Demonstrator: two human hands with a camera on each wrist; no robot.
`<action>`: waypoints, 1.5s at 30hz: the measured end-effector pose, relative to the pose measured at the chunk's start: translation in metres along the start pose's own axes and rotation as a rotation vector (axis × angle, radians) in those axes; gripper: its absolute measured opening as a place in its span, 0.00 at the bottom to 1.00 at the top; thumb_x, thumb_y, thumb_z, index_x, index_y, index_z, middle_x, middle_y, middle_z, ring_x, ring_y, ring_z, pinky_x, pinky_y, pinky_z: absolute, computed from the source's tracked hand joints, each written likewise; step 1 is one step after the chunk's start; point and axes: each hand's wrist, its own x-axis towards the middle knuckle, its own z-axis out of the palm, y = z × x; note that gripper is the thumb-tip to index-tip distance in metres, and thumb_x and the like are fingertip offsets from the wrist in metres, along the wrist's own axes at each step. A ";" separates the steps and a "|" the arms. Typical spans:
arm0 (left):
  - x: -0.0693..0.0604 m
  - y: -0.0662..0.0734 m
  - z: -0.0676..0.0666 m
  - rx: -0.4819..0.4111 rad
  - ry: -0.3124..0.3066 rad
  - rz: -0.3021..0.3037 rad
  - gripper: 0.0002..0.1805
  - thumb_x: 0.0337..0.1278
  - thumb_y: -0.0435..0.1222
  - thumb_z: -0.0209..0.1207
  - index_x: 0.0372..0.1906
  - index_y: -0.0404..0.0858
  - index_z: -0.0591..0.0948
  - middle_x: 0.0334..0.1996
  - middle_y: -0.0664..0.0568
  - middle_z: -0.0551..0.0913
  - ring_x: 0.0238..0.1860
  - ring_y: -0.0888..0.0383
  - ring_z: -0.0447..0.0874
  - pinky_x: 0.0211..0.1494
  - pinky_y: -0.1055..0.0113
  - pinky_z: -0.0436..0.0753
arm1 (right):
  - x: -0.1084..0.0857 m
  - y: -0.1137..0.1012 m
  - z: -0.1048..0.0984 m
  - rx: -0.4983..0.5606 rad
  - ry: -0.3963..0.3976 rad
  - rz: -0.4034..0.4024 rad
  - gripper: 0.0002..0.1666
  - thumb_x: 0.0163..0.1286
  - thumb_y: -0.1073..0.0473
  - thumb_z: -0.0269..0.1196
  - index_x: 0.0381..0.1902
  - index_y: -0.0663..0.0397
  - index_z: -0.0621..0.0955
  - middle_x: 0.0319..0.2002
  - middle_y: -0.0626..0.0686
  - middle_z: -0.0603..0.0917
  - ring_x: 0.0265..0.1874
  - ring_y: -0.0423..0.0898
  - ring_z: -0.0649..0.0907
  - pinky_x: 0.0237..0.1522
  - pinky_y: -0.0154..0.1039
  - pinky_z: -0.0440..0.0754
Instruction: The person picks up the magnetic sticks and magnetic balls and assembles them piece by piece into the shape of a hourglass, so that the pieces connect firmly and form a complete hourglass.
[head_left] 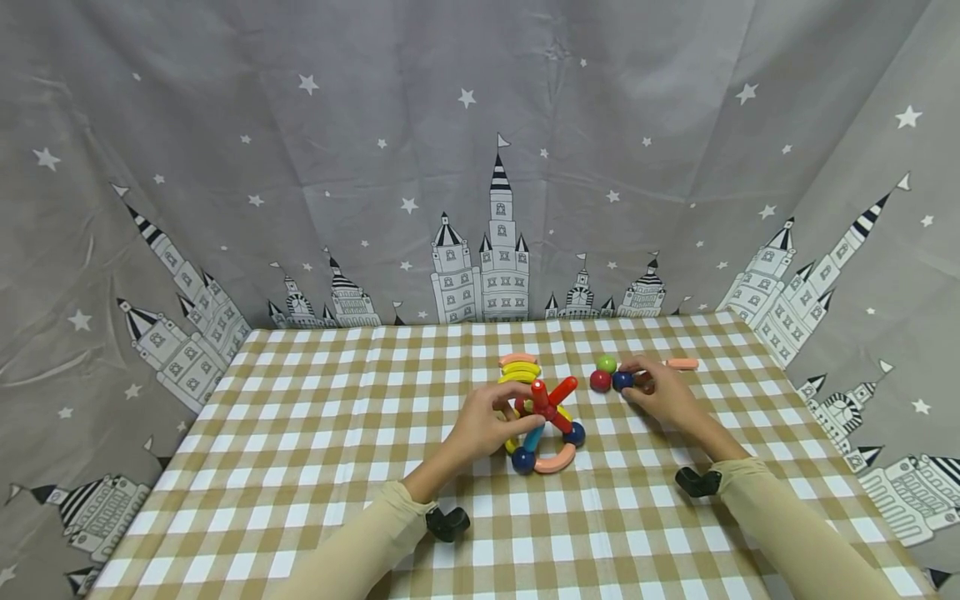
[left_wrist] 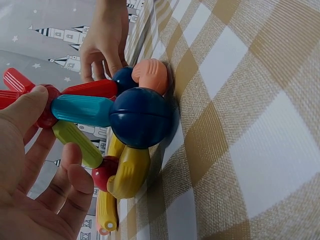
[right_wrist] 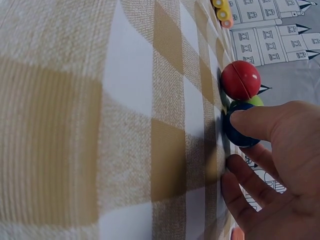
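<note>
- Left hand (head_left: 487,421): thumb and finger pinch the red hub ball (left_wrist: 52,97) at the top of a bar-and-ball structure (head_left: 561,422).
- Above this grip: two red bars (head_left: 564,388) project upward at angles from the hub.
- Below this grip: a light blue bar (left_wrist: 82,110) slopes down to a navy ball (left_wrist: 141,118); a curved orange bar (head_left: 557,461) lies at the base.
- Beyond this grip: yellow curved bars (head_left: 520,367) lie on the checked tablecloth (head_left: 300,433).
- Right hand (head_left: 663,396): thumb and fingers pinch a dark blue ball (head_left: 622,381) low over the cloth; whether it touches the cloth cannot be told.
- Just left of this grip: a red ball (head_left: 600,381) and a green ball (head_left: 606,363).
- Right of this grip: a short orange bar (head_left: 682,364).
</note>
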 end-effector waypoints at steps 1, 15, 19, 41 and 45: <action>0.000 0.000 0.000 0.003 0.000 0.001 0.19 0.57 0.40 0.74 0.53 0.43 0.87 0.43 0.56 0.87 0.29 0.60 0.80 0.28 0.70 0.78 | 0.000 0.000 0.000 0.000 -0.001 0.002 0.19 0.66 0.71 0.68 0.54 0.64 0.79 0.52 0.66 0.84 0.48 0.63 0.85 0.50 0.59 0.83; 0.000 -0.001 0.001 0.002 -0.001 0.004 0.19 0.57 0.41 0.74 0.53 0.42 0.87 0.44 0.55 0.87 0.28 0.60 0.80 0.27 0.70 0.79 | -0.004 -0.008 -0.009 -0.028 -0.056 0.037 0.19 0.67 0.70 0.68 0.54 0.61 0.78 0.51 0.64 0.84 0.48 0.61 0.85 0.49 0.57 0.84; 0.000 -0.001 0.000 -0.003 0.000 -0.001 0.19 0.57 0.41 0.74 0.53 0.43 0.87 0.43 0.56 0.87 0.29 0.59 0.80 0.26 0.70 0.79 | -0.005 -0.012 -0.016 -0.042 -0.060 -0.013 0.20 0.65 0.71 0.69 0.54 0.61 0.79 0.50 0.63 0.84 0.46 0.59 0.86 0.46 0.54 0.86; 0.000 0.000 0.000 -0.005 -0.001 -0.010 0.18 0.57 0.41 0.74 0.53 0.45 0.87 0.42 0.57 0.87 0.29 0.59 0.81 0.28 0.70 0.78 | -0.012 -0.075 -0.041 0.244 0.031 -0.116 0.19 0.65 0.68 0.72 0.53 0.61 0.81 0.49 0.59 0.85 0.46 0.54 0.87 0.45 0.32 0.85; 0.000 0.001 0.000 -0.005 0.000 -0.010 0.18 0.57 0.41 0.74 0.53 0.45 0.87 0.42 0.57 0.87 0.29 0.59 0.81 0.28 0.70 0.78 | -0.014 -0.090 -0.041 0.305 0.015 -0.137 0.20 0.66 0.66 0.72 0.54 0.60 0.80 0.50 0.58 0.85 0.46 0.51 0.87 0.46 0.32 0.85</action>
